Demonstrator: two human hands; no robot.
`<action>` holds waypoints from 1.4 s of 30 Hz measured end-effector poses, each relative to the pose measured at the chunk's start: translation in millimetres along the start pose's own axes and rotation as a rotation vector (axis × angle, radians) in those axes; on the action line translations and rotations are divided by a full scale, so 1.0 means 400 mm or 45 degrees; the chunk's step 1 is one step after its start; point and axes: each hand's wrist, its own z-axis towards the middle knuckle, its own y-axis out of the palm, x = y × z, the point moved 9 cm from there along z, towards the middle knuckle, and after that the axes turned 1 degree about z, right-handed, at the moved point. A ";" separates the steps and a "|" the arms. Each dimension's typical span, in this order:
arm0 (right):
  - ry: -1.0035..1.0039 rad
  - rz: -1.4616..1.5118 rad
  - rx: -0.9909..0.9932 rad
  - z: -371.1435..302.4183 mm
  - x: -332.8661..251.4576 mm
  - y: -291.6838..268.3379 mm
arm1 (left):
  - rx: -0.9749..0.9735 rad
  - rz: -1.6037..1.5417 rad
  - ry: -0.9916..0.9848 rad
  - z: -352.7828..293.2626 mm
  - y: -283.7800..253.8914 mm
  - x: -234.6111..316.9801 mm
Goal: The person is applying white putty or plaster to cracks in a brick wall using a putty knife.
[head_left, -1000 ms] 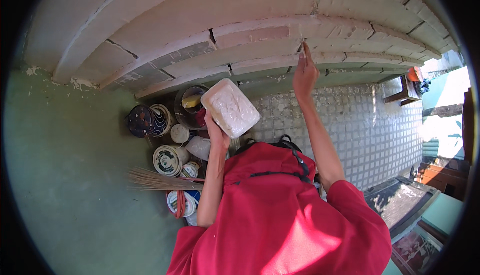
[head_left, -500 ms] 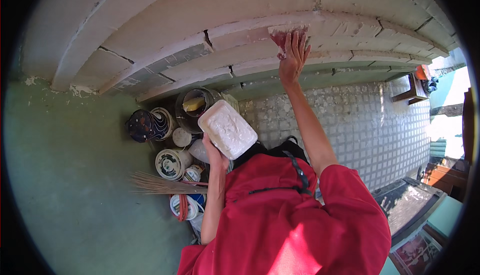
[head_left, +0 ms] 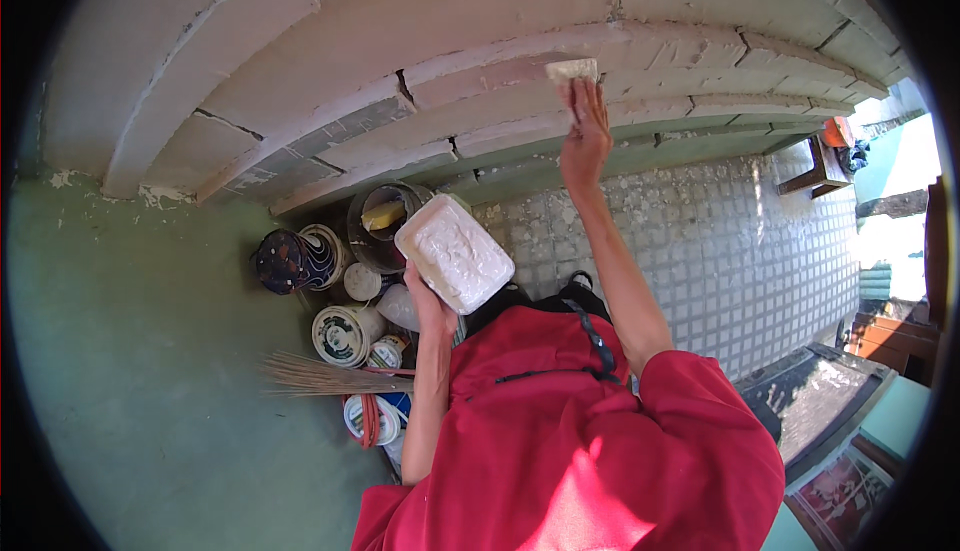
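My left hand [head_left: 430,303] is closed on the side of a white rectangular tub [head_left: 455,254] filled with smooth white putty, held in front of my body. Stretched out toward the wall [head_left: 480,86], my right hand [head_left: 586,141] grips a flat putty scraper [head_left: 572,71] whose broad edge is smeared pale. The scraper is close to the wall's horizontal ledge; whether it touches, I cannot tell. Pale patches coat the wall, and dark cracks run across its ledges. How my fingers sit behind the scraper is partly hidden.
Below the tub stand a dark bucket [head_left: 385,219] with a yellow thing in it, a white lidded pail [head_left: 342,336] and several other containers. A stick broom [head_left: 330,375] lies among them. A wooden bench [head_left: 822,169] stands far right on the tiled floor [head_left: 690,241].
My right hand has tilted and drawn slightly back, so the scraper shows its pale-smeared face instead of its red one. The left hand holds the tub nearly still.
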 end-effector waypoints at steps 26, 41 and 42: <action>1.369 1.796 0.157 0.028 0.086 0.118 | -0.035 -0.075 0.015 -0.023 0.035 0.033; 1.454 1.812 0.001 -0.078 0.033 0.101 | -0.059 -0.077 -0.005 -0.012 0.036 0.054; 1.453 1.814 -0.004 -0.095 0.041 0.123 | -0.045 -0.064 0.004 -0.011 0.030 0.058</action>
